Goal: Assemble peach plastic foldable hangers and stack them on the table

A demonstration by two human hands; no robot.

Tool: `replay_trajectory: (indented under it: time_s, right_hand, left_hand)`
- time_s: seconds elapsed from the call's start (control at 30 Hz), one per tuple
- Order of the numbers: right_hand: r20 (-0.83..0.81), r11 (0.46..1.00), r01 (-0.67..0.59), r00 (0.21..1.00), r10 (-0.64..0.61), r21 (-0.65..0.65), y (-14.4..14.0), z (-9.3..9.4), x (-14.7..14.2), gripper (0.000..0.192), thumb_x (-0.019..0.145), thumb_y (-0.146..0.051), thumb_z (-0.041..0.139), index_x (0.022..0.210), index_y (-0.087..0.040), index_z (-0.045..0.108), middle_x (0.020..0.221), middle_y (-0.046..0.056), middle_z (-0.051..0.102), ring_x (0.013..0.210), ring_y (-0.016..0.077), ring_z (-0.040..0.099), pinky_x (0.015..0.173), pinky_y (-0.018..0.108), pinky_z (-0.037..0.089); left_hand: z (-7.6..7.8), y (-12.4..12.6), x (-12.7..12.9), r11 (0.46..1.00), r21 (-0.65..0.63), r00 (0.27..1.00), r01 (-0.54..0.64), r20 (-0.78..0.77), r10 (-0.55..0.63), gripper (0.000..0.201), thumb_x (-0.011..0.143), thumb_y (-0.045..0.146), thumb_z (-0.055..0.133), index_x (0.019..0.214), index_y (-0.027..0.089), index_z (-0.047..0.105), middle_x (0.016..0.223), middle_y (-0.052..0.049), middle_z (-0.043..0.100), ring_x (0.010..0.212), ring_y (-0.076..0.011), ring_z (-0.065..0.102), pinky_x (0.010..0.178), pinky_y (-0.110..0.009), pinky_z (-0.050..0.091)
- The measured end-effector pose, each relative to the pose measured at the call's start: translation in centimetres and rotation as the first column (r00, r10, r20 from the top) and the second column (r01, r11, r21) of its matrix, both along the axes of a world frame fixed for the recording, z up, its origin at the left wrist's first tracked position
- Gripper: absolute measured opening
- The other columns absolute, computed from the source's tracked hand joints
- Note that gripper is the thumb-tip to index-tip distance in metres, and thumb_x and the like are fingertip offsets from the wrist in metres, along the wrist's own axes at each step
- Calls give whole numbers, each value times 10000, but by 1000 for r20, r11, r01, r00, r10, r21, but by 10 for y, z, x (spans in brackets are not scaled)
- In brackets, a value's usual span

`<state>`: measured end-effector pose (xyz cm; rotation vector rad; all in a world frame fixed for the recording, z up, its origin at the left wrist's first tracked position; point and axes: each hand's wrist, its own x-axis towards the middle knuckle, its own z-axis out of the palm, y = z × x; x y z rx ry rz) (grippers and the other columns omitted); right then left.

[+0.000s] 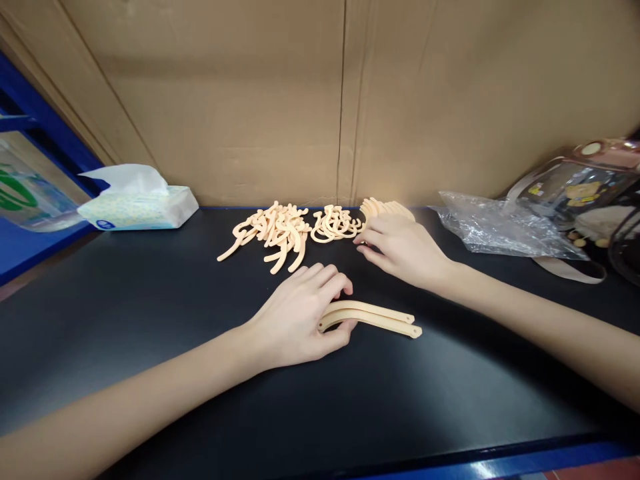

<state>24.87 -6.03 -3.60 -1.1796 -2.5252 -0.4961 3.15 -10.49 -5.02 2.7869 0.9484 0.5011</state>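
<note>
- Black tabletop point(150, 320), cardboard wall behind.
- Left hand point(300, 313) pinching two long, slim, curved peach plastic strips point(375, 318), stacked, jutting right of fingertips.
- Right hand point(400, 247) lying loose on fanned peach pieces point(387, 208).

1. A small assembly or packing workstation in a workshop or factory.
2. The black worktop point(150, 320) has a blue edge and brown cardboard sheets point(300, 93) standing as walls behind it.
3. On the worktop against the cardboard lie heaps of identical peach plastic parts point(280, 230).
4. Left of the heaps is a tissue pack point(137, 207); right of them are a crumpled clear bag point(500, 230) and personal belongings.
</note>
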Motion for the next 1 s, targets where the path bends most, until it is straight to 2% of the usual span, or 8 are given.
replay_trajectory:
  time_s: [0.1, 0.23, 0.47, 0.63, 0.73, 0.87, 1.0]
  right_hand:
    - [104, 997, 33, 994, -41, 75, 17, -1, -10, 212, 908, -267, 524, 927, -138, 690, 919, 84, 647, 877, 230, 536, 711, 341, 322]
    - [140, 994, 81, 986, -91, 75, 29, -5, -19, 193, 881, -269, 562, 900, -125, 690, 912, 95, 644, 910, 245, 519, 744, 346, 301]
    - [47, 988, 153, 987, -151, -30, 40, -8, -24, 236, 890, -177, 485, 802, -128, 698, 850, 102, 673, 847, 236, 535, 750, 353, 302]
    - [-13, 984, 174, 984, -175, -46, 46, -1, -23, 251, 907, -227, 471, 818, -151, 693, 852, 89, 675, 835, 230, 540, 719, 345, 311]
    - [-108, 985, 157, 980, -165, -77, 48, 6, -21, 217, 895, -238, 506, 815, -155, 690, 839, 74, 673, 822, 216, 540, 716, 334, 317]
    - [-264, 991, 72, 959, -99, -110, 40, 15, -13, 180, 884, -254, 544, 827, -164, 689, 814, 48, 657, 812, 196, 536, 731, 318, 342]
    - [-303, 993, -10, 952, -26, -117, 9, 20, 2, 130, 864, -260, 582, 805, -175, 661, 786, 28, 639, 793, 177, 538, 729, 301, 368]
  left_hand:
    - [1, 2, 0, 999, -38, 1000, 16, 12, -16, 188, 847, 350, 536, 962, 201, 529, 875, -7, 539, 785, -176, 482, 706, -311, 369]
    - [2, 3, 0, 995, -96, 1000, 24, -10, -25, 135, 850, 333, 539, 891, 205, 534, 840, 6, 544, 771, -169, 486, 716, -314, 366]
    - [3, 2, -3, 989, -147, 999, 31, -13, -33, 189, 839, 353, 555, 954, 205, 531, 830, 11, 544, 765, -166, 496, 725, -314, 380]
    - [6, 2, -3, 978, -202, 999, 47, 10, -46, 164, 853, 323, 540, 979, 218, 531, 893, 4, 553, 813, -163, 517, 715, -285, 398]
    - [8, 2, -4, 975, -218, 999, 46, -5, -48, 149, 858, 321, 531, 969, 222, 538, 896, 2, 555, 804, -162, 524, 692, -274, 400]
    - [10, 3, -6, 976, -211, 998, 55, -15, -60, 123, 859, 310, 533, 935, 215, 545, 882, 10, 550, 775, -147, 524, 668, -254, 398]
    - [10, 3, -7, 974, -217, 997, 71, -13, -76, 110, 856, 290, 541, 926, 205, 540, 879, 17, 534, 754, -127, 521, 653, -234, 394]
